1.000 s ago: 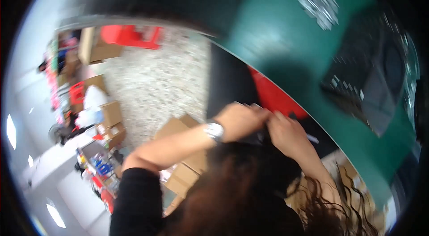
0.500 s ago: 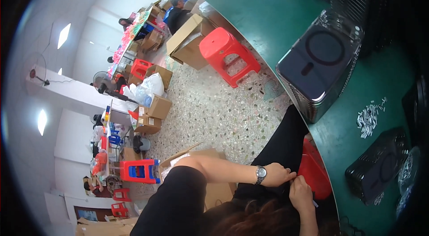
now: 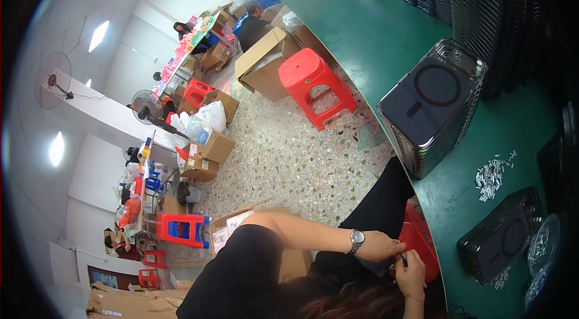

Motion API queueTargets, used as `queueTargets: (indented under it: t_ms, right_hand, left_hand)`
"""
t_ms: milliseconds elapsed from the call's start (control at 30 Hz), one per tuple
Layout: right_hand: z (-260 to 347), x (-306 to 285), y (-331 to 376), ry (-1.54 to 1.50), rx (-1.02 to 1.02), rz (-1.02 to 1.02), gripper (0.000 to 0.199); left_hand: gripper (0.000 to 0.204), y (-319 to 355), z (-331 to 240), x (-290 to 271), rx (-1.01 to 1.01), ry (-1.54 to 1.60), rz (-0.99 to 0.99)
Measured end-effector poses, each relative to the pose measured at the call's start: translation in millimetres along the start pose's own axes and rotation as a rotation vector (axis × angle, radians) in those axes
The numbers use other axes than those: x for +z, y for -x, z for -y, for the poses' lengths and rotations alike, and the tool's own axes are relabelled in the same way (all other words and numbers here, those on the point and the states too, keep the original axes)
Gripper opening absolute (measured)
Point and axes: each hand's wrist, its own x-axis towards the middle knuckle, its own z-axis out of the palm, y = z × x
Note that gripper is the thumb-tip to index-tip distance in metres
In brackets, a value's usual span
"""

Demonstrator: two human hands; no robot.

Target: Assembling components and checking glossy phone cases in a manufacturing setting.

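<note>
My left hand [image 3: 379, 246], with a wristwatch on its wrist, and my right hand [image 3: 412, 275] meet low in the view, just off the edge of the green table [image 3: 362, 23]. Both pinch a small dark part [image 3: 403, 257] between the fingertips, over the red stool [image 3: 418, 238] that I sit on. What the part is cannot be made out. On the table to the right lie a stack of dark trays [image 3: 431, 108], a lower dark stack [image 3: 500, 234] and a pile of small silvery pieces [image 3: 491, 174].
A clear round dish [image 3: 543, 246] sits at the table's right edge. A second red stool [image 3: 313, 86] and cardboard boxes [image 3: 262, 62] stand on the speckled floor. An open box [image 3: 232, 225] is by my left side. Other people sit far back at a cluttered bench.
The view has swung from my lap toward the floor and the room. My hands stay together on the small part, now low in the picture.
</note>
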Motion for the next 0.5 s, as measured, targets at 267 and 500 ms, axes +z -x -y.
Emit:
queueTargets:
  t_ms: [267,500]
  right_hand:
    - [-4,12,4,0.157,-0.017,0.017,0.021]
    - [2,6,4,0.344,-0.035,0.19,0.022]
  left_hand:
    - [0.023,0,9,10,0.018,-0.137,0.034]
    - [0.024,-4,13,16,0.022,-0.258,0.07]
